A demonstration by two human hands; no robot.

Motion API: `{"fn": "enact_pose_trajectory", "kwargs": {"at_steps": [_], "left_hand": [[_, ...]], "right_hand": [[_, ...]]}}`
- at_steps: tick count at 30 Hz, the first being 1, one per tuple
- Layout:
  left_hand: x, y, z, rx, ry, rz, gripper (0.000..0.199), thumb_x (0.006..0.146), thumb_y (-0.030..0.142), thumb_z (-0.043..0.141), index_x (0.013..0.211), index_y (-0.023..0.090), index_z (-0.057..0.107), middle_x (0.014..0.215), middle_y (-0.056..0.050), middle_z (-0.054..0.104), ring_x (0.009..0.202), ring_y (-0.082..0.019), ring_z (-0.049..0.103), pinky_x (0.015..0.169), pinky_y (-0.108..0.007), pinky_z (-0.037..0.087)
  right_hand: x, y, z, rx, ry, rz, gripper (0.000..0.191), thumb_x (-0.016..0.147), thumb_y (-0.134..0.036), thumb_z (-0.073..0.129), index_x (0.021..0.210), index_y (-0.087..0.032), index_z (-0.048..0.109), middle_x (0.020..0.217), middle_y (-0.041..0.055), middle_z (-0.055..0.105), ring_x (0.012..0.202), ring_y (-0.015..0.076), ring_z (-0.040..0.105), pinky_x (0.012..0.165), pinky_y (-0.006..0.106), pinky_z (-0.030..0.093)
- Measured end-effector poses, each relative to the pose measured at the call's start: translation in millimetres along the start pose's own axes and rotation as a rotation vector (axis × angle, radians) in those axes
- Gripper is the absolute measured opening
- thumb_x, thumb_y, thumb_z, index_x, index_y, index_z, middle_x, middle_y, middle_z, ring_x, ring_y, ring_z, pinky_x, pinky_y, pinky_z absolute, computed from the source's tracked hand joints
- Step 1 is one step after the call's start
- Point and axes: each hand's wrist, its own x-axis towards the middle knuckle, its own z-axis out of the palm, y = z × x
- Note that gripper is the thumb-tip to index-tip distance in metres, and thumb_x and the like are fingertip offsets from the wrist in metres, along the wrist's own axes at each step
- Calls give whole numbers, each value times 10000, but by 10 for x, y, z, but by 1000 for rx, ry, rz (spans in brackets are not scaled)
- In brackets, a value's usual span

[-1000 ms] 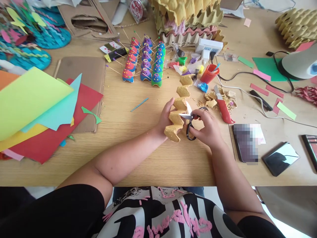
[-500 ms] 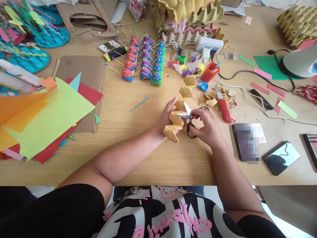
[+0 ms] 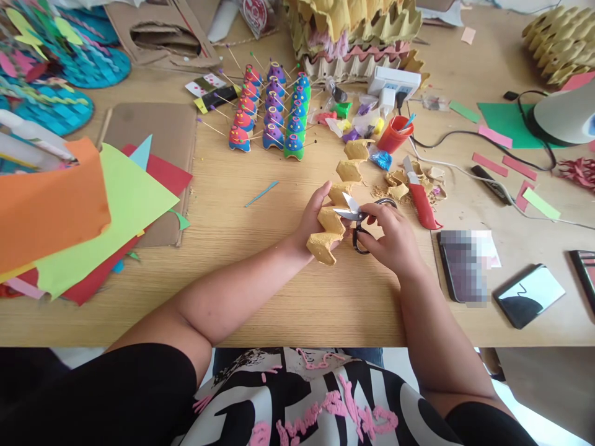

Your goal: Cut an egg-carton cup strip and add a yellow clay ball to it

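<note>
My left hand [image 3: 310,217] is closed around a zigzag strip of yellow egg carton [image 3: 324,240], thumb up and most fingers hidden behind it. My right hand [image 3: 393,235] grips black-handled scissors [image 3: 359,216], their blades parted at the strip's right edge. Whether the blades touch the carton I cannot tell. Beyond my hands stand three rows of painted egg-carton caterpillars, red [image 3: 245,121], purple [image 3: 273,111] and green-blue [image 3: 295,124], with pins stuck in them. A thin blue stick [image 3: 261,194] lies left of my left hand.
A red-handled knife [image 3: 422,201] lies beside carton scraps [image 3: 397,186] and a red cup [image 3: 395,135]. Stacked egg trays [image 3: 353,31] and a power strip [image 3: 394,80] are at the back. Coloured sheets [image 3: 130,204] cover the left; phones [image 3: 528,296] and cables are on the right.
The scissor blades have come slightly closer together. At the left, the orange sheet has shifted and now spreads flatter over the yellow-green one. My left hand and the strip stay almost still.
</note>
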Motion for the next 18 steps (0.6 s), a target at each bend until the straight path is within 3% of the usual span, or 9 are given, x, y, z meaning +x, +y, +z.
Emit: {"fn": "enact_pose_trajectory", "kwargs": {"at_steps": [8, 12, 18], "left_hand": [[8, 15, 21, -40, -12, 4, 569, 1140, 602, 427, 808, 195, 646, 537, 17, 536, 403, -94, 487, 398, -196, 346], [27, 19, 6, -59, 18, -2, 516, 1100, 622, 539, 805, 211, 635, 542, 31, 513, 396, -96, 464, 392, -201, 325], [25, 33, 13, -46, 43, -11, 482, 1040, 644, 625, 806, 222, 620, 547, 34, 511, 395, -100, 446, 406, -215, 313]], "right_hand": [[2, -4, -5, -1, -26, 82, 404, 887, -164, 692, 1267, -301, 696, 979, 37, 771, 870, 267, 743, 769, 403, 581], [-3, 2, -5, 9, -13, 132, 391, 875, -159, 709, 1236, -311, 718, 977, 33, 786, 868, 269, 749, 759, 404, 596], [-53, 48, 57, 141, 151, 286, 387, 883, -236, 756, 1256, -304, 679, 1007, 25, 797, 847, 236, 725, 758, 398, 600]]}}
